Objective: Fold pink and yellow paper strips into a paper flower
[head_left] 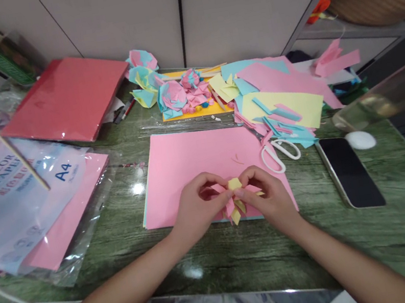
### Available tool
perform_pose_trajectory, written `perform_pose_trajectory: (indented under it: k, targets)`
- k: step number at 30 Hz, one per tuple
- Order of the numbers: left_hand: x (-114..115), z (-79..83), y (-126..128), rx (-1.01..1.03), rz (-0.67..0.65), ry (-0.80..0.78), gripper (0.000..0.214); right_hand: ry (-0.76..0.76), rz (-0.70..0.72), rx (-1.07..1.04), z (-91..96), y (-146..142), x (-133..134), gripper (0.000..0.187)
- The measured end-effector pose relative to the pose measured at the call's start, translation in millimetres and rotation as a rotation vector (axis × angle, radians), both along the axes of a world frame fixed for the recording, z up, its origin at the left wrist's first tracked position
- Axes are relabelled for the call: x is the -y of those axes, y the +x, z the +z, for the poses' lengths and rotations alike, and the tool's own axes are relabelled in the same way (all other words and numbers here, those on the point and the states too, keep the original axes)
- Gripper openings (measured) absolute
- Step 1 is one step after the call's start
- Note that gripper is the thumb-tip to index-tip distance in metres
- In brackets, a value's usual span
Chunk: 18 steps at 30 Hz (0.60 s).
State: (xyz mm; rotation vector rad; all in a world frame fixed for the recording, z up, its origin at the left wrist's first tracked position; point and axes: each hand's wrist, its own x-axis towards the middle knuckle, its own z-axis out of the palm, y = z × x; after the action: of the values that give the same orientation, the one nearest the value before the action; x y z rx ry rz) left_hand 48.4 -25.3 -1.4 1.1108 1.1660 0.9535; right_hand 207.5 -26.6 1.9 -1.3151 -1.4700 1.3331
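Note:
My left hand (196, 207) and my right hand (268, 197) meet over a pink paper sheet (188, 159) on the green table. Both pinch a small folded bundle of pink and yellow paper strips (236, 198) held between the fingertips. The strips fan out below the fingers. Finished paper flowers (173, 94) in pink, blue and yellow lie at the back centre.
White-handled scissors (278, 151) lie right of the pink sheet, and a black phone (349, 171) further right. Cut scraps and coloured sheets (280, 102) pile at the back right. A red paper pack (67, 99) and an A4 colour-paper bag (19, 197) with a wooden stick sit left.

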Motion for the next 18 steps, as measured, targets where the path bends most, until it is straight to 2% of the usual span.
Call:
perform_pose_trajectory:
  k: [8, 12, 18]
  targets:
    - [0.3, 1.7, -0.7, 0.001, -0.025, -0.023, 0.018, 0.046, -0.014, 0.046, 0.0, 1.4, 2.4, 0.012]
    - [2.6, 5.1, 0.0, 0.018, -0.007, -0.019, 0.016, 0.147, -0.012, 0.049, -2.3, 2.4, 2.9, 0.011]
    - [9.8, 6.6, -0.1, -0.015, 0.036, 0.213, 0.009, 0.339, 0.024, 0.002, -4.4, 4.0, 4.0, 0.012]
